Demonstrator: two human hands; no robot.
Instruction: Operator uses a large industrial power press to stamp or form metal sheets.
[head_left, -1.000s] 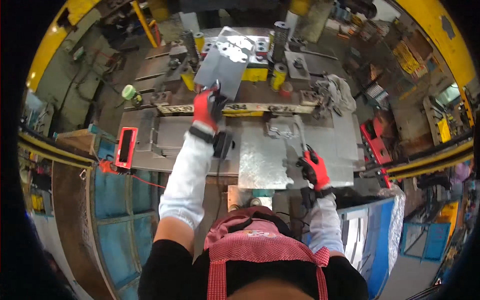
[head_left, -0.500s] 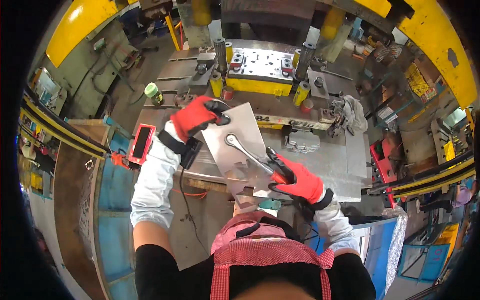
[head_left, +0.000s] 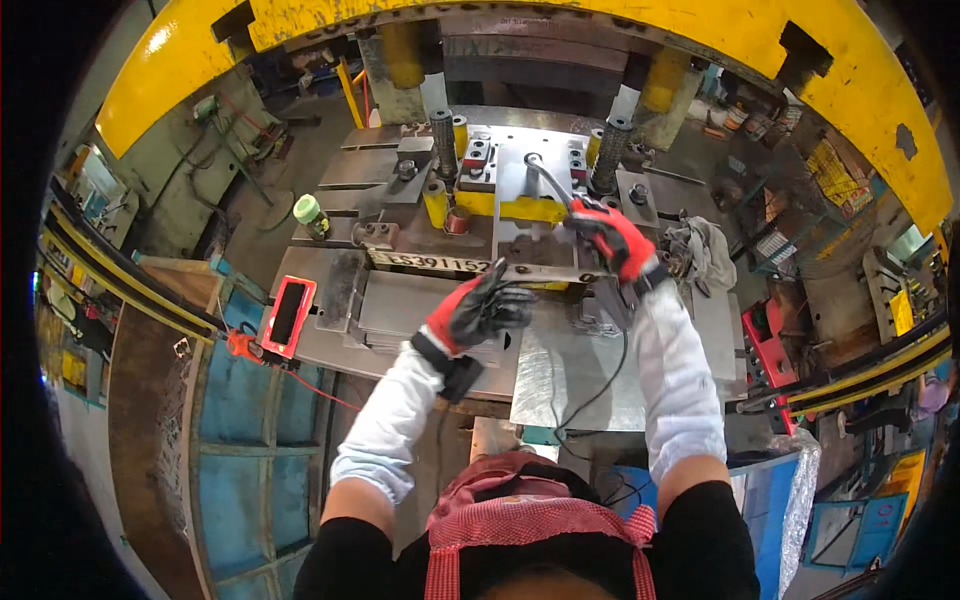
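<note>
Press bed (head_left: 560, 360) under yellow frame. I see right hand (head_left: 612, 236) gripping a hooked rod (head_left: 545, 175), reaching into the die (head_left: 520, 170) to keep fingers out; left hand (head_left: 478, 312) hovers loosely curled over stacked plates (head_left: 400, 310).

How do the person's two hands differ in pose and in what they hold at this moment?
The right hand reaches far toward the die and grips a bent metal tool; the left hand sits nearer, over the stacked sheets, holding nothing visible. The right fist is closed; the left fingers point up. Both wear red-and-black gloves.

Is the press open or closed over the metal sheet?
Open: the metal sheet lies uncovered, and the right hand reaches in with a hook.
</note>
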